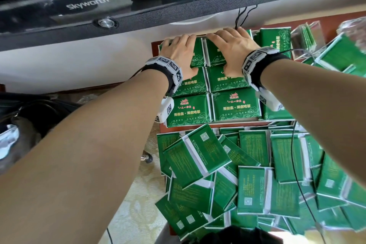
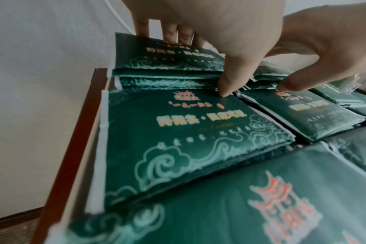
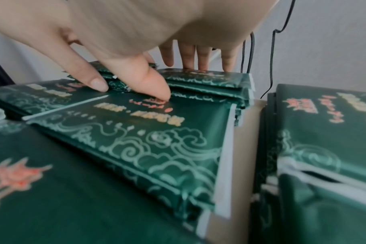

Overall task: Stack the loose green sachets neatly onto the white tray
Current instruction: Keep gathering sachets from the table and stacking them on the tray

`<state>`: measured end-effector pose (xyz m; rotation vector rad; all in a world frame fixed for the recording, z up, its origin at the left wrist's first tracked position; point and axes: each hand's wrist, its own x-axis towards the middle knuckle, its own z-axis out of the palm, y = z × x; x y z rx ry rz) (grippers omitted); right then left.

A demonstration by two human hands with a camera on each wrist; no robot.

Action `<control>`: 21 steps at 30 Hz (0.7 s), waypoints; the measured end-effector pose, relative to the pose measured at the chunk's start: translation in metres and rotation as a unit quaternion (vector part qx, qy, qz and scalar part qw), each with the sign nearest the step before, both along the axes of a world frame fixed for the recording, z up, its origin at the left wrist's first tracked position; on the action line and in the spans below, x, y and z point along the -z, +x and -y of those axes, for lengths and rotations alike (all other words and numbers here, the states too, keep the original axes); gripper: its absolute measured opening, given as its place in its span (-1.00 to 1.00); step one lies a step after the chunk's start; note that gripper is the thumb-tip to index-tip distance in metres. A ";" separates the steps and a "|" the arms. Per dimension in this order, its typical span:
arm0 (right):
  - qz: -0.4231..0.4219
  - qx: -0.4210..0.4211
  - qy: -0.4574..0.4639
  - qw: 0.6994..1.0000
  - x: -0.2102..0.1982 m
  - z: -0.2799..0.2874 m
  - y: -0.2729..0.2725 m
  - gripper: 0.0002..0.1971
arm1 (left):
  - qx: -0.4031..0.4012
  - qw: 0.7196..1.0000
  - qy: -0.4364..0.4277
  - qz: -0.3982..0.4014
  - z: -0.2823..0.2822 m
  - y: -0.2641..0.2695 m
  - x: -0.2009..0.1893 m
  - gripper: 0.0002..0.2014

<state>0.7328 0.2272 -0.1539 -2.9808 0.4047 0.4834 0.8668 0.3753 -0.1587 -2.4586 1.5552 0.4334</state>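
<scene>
Head view: the left hand point(image 1: 181, 51) lies with fingers point(image 2: 141, 27) straight over the far edge of the back-left stack point(image 1: 196, 54), thumb tip point(image 2: 225, 90) on the stack in front. The right hand point(image 1: 231, 47) rests likewise on the back-right stack point(image 1: 214, 53), palm down and clasping nothing. These belong to 6 neat stacks of green sachets in 2 columns. The white tray is hidden beneath them. Loose sachets point(image 1: 251, 174) lie jumbled nearer the person. A clear box point(image 1: 308, 39) stands to the right, a Skyworth television point(image 1: 87, 3) behind.
</scene>
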 end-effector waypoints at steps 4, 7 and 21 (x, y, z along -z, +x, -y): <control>-0.003 -0.011 0.000 1.000 0.001 0.001 0.003 0.20 | -0.002 1.000 0.000 -0.010 0.003 0.002 0.001 -0.11; -0.005 -0.024 -0.006 1.000 0.001 0.002 0.005 0.22 | -0.003 1.000 -0.004 -0.012 0.003 0.003 0.003 -0.16; -0.010 0.010 -0.029 0.999 -0.027 -0.008 -0.008 0.16 | -0.017 1.000 -0.022 -0.005 -0.014 -0.013 -0.033 0.02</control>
